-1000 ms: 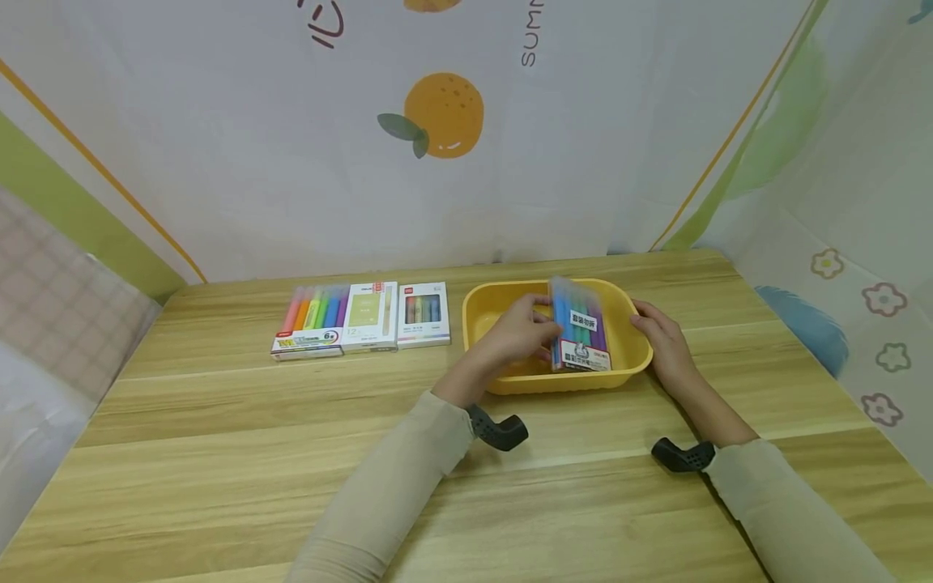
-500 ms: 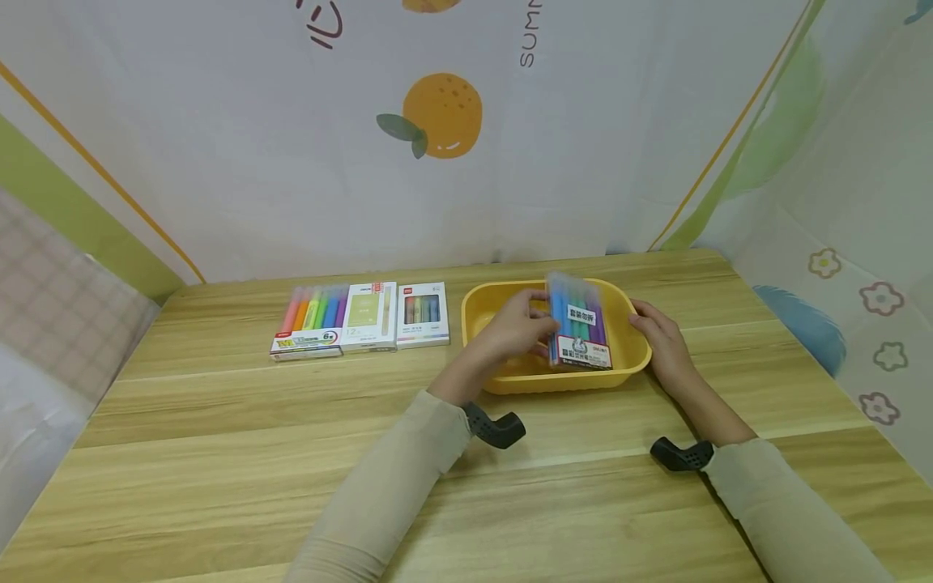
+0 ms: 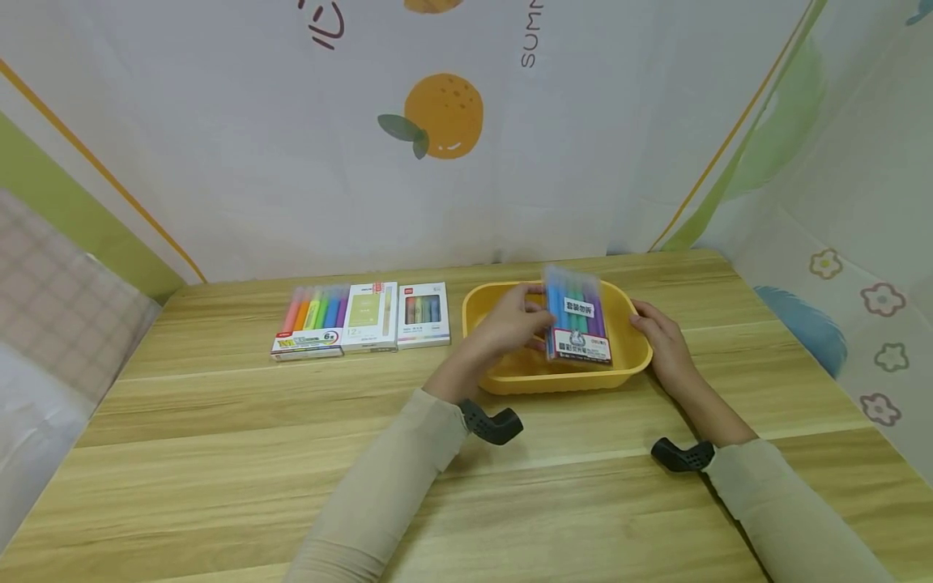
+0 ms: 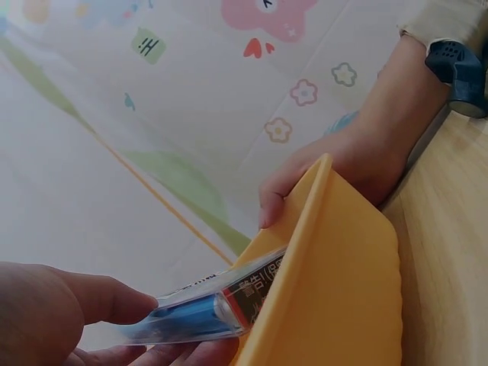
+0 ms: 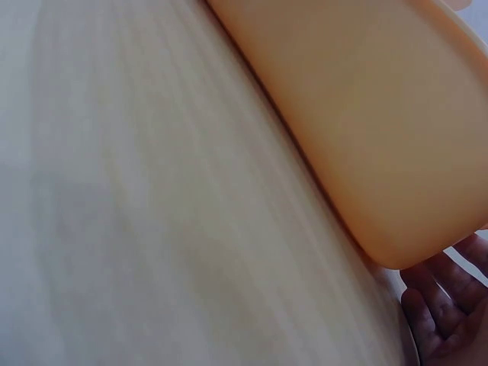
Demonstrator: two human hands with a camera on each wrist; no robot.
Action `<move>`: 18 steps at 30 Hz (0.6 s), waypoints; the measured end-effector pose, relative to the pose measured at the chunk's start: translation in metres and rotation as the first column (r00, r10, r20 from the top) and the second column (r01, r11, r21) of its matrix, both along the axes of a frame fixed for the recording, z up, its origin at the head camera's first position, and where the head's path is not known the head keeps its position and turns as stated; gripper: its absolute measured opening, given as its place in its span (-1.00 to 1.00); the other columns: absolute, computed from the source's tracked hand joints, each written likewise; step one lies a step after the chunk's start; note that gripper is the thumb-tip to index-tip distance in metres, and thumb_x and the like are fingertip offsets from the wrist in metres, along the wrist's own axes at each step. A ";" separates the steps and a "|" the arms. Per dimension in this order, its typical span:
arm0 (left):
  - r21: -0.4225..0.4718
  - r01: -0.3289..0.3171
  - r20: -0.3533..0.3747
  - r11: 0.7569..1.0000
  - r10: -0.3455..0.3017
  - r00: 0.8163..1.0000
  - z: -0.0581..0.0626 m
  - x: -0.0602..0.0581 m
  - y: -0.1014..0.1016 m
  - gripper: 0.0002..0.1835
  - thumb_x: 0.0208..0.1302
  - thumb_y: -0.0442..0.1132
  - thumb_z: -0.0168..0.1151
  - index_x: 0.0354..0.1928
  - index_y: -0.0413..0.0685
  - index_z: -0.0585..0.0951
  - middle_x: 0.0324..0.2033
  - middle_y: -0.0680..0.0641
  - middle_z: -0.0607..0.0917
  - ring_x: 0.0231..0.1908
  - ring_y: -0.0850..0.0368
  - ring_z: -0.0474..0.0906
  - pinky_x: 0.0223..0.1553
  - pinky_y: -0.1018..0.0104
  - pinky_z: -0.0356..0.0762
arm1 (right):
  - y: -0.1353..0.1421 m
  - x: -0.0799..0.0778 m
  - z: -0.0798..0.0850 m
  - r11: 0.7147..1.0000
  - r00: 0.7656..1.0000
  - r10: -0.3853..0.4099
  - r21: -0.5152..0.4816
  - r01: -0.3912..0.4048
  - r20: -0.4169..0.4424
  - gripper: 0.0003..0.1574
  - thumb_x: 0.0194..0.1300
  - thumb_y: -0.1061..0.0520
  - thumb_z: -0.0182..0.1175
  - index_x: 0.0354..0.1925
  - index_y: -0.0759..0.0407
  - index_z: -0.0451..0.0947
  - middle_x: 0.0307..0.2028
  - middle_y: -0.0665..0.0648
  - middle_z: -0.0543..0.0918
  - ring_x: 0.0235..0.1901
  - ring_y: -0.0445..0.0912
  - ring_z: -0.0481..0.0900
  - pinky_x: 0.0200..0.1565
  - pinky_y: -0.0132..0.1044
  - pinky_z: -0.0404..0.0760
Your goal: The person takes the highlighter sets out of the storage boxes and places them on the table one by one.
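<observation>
My left hand (image 3: 510, 320) pinches a clear pack of coloured markers (image 3: 579, 320) by its left side, over the yellow plastic basket (image 3: 554, 384). Blue, green and purple barrels show through the pack, with a white label across them. In the left wrist view the thumb lies on top of the marker pack (image 4: 194, 316) and fingers are beneath it; the pack's lower end dips behind the basket's rim (image 4: 309, 221). My right hand (image 3: 662, 340) holds the basket's right end, thumb over the rim. The right wrist view shows fingers (image 5: 438, 297) against the basket's outer wall (image 5: 366, 114).
Left of the basket, side by side on the wooden table (image 3: 219, 453), lie a pack of bright highlighters (image 3: 312, 312), a white and green box (image 3: 370, 316) and a small white box with a window (image 3: 424, 316). A printed cloth (image 3: 291, 162) hangs behind the table.
My left hand has lifted the marker pack slightly, up and a little left, and its front faces the head camera more. The right hand and the basket have stayed in place.
</observation>
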State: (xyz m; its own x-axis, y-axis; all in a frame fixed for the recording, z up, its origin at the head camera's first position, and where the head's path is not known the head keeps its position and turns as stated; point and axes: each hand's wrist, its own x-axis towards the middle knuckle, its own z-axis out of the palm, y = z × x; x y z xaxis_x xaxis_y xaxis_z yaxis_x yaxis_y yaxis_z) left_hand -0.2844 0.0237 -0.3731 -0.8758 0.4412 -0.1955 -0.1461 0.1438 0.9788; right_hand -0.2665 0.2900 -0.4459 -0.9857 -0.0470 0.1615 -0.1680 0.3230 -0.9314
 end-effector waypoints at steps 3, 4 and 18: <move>0.005 -0.004 -0.004 1.000 0.004 1.000 0.002 0.000 -0.001 -0.37 0.46 -0.36 0.11 0.50 -0.14 0.19 0.01 -0.27 0.65 -0.28 0.06 0.65 -0.12 0.07 0.76 | 0.000 0.001 0.001 1.000 1.000 -0.001 0.000 0.001 0.003 -0.35 0.63 -0.03 -0.17 0.44 0.36 0.28 0.19 0.06 0.51 -0.05 -0.40 0.57 -0.07 -0.61 0.59; 0.004 -0.006 -0.006 1.000 0.006 1.000 0.003 -0.001 -0.002 -0.37 0.46 -0.36 0.11 0.51 -0.14 0.19 0.01 -0.26 0.65 -0.28 0.06 0.64 -0.10 0.04 0.75 | 0.000 0.001 0.001 1.000 1.000 -0.002 0.000 0.002 0.005 -0.35 0.63 -0.02 -0.17 0.44 0.35 0.28 0.20 0.09 0.50 -0.05 -0.40 0.56 -0.07 -0.61 0.59; 0.000 -0.027 -0.015 1.000 0.027 1.000 0.013 -0.003 -0.011 -0.38 0.47 -0.35 0.12 0.50 -0.12 0.21 0.07 -0.29 0.65 -0.24 0.04 0.68 -0.19 0.18 0.77 | -0.001 0.001 0.003 1.000 1.000 -0.019 0.017 0.018 0.020 -0.34 0.63 -0.05 -0.18 0.45 0.34 0.28 0.23 0.10 0.48 -0.03 -0.43 0.54 -0.06 -0.63 0.57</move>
